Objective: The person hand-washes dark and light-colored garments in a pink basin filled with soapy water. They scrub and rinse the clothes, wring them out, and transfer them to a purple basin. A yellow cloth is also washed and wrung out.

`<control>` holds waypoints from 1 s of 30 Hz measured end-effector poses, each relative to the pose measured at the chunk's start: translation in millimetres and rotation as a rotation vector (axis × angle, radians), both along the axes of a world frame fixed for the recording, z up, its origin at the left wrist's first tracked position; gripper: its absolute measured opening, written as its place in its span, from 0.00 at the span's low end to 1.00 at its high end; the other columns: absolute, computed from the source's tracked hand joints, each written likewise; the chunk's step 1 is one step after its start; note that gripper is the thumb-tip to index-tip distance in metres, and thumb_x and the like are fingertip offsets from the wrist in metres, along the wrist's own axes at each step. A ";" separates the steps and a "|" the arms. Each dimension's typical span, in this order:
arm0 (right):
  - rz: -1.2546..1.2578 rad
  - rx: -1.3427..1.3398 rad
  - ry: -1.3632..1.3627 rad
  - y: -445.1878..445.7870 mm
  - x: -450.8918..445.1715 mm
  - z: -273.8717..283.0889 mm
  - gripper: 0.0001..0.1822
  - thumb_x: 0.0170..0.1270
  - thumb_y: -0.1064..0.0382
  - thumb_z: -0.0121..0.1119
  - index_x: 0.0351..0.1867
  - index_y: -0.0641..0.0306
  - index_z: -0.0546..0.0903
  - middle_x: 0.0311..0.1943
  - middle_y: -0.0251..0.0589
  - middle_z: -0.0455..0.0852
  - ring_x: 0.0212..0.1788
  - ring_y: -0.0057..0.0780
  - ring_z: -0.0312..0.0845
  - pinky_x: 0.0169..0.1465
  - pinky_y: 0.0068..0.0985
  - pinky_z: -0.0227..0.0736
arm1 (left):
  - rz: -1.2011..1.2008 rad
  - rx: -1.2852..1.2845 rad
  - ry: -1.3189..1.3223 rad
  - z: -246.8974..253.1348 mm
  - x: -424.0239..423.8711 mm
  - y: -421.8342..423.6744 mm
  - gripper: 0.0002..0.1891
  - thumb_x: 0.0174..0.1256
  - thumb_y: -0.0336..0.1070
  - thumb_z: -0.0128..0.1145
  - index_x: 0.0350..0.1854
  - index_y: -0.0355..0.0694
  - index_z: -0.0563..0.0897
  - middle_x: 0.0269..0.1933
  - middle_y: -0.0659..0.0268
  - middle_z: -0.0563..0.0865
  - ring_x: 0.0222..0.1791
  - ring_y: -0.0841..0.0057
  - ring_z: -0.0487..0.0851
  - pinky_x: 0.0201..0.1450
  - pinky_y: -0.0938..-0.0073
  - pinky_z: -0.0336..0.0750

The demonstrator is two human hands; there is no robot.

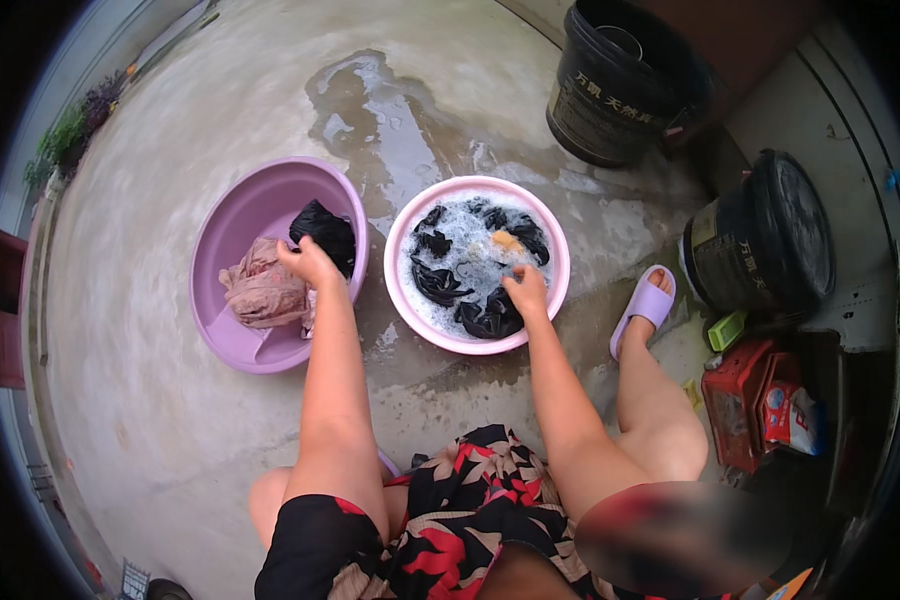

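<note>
My left hand [307, 261] is over the purple plastic basin [229, 202], at the edge of a wrung pinkish-beige cloth [264, 289]; whether its fingers grip the cloth is unclear. A black cloth [326, 234] lies behind that hand in the same basin. Over the near right part of the pink-rimmed basin [394, 300] is my right hand [526, 291], fingers bent above black fabric [493, 315]; I cannot tell whether it holds any. Sudsy water fills this basin, with several dark bunches of fabric and a yellowish item [507, 241] at the surface.
Water wets the concrete floor [379, 135] behind the basins. Two black buckets [600, 90] bearing writing stand at the right. Near my foot in a lilac slipper [643, 304] are a green plastic item [726, 331], a red plastic container [735, 405] and a red-and-white packet [787, 416].
</note>
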State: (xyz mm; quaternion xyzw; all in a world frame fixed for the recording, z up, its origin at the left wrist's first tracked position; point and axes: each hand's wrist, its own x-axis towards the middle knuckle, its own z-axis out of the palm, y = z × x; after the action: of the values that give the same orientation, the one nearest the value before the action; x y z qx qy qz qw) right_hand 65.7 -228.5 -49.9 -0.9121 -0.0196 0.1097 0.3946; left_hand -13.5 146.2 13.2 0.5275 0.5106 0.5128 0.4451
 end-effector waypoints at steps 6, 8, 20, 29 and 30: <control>0.592 -0.394 0.380 5.8 -9.8 34.1 0.60 0.29 0.34 0.75 0.69 0.49 0.63 0.70 0.60 0.53 0.71 0.57 0.50 0.69 0.48 0.53 | -1.099 0.287 0.387 25.4 39.3 -114.5 0.21 0.55 0.32 0.57 0.54 0.39 0.78 0.55 0.52 0.79 0.54 0.59 0.77 0.59 0.63 0.69; 0.522 -0.512 0.298 12.4 -28.1 41.2 0.48 0.39 0.40 0.73 0.65 0.46 0.68 0.70 0.53 0.56 0.69 0.53 0.54 0.65 0.49 0.59 | -1.342 0.498 0.880 16.0 34.3 -150.5 0.26 0.52 0.40 0.63 0.57 0.46 0.77 0.63 0.51 0.71 0.65 0.54 0.66 0.65 0.53 0.61; 0.064 0.121 0.182 36.5 -13.1 -0.7 0.22 0.61 0.44 0.54 0.36 0.62 0.84 0.36 0.54 0.85 0.42 0.50 0.81 0.47 0.40 0.72 | -1.393 0.345 1.313 -50.3 7.0 -202.6 0.23 0.50 0.44 0.64 0.51 0.48 0.81 0.50 0.53 0.82 0.58 0.57 0.75 0.60 0.50 0.68; 0.033 -0.262 -0.199 12.2 52.7 52.8 0.31 0.54 0.52 0.64 0.61 0.54 0.71 0.63 0.47 0.69 0.62 0.50 0.66 0.62 0.46 0.63 | -0.962 0.251 0.736 17.2 15.9 -145.5 0.18 0.43 0.32 0.64 0.39 0.34 0.77 0.37 0.46 0.84 0.41 0.48 0.82 0.47 0.57 0.75; 0.011 -0.332 -0.146 4.7 52.7 40.5 0.34 0.52 0.53 0.64 0.62 0.56 0.70 0.62 0.49 0.70 0.62 0.49 0.66 0.62 0.42 0.64 | -0.912 0.223 0.737 17.9 17.3 -139.3 0.20 0.44 0.31 0.63 0.43 0.35 0.77 0.43 0.47 0.82 0.46 0.50 0.80 0.51 0.58 0.74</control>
State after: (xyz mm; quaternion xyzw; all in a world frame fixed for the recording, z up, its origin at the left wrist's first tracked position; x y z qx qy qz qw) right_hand 118.3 -223.8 -9.3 -0.9701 -0.0350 0.0471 0.2353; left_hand 3.8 6.9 31.1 0.8803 0.2964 0.1033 0.3557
